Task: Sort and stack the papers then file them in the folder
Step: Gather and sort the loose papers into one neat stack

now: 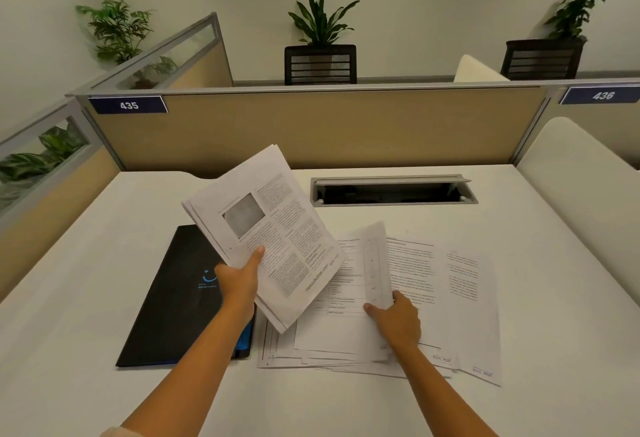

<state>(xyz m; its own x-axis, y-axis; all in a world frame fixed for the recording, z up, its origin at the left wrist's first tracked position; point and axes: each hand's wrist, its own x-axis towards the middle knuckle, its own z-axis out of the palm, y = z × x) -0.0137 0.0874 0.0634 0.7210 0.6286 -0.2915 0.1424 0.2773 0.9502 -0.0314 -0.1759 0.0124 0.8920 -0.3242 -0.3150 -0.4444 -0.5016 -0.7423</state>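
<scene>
Papers first: I see the left hand (239, 279) pinching a thin sheaf (263, 229) by its lower edge, raised above the desk (104, 263), while the right hand (398, 320) grips a loose sheet (349, 298) lifting off the spread pile (433, 298). I judge them light, limp and slippery, best gripped at an edge. Beside them, the closed black folder (173, 298) lies flat.

Head view looks down (near, forward) over desk (104, 263).
</scene>
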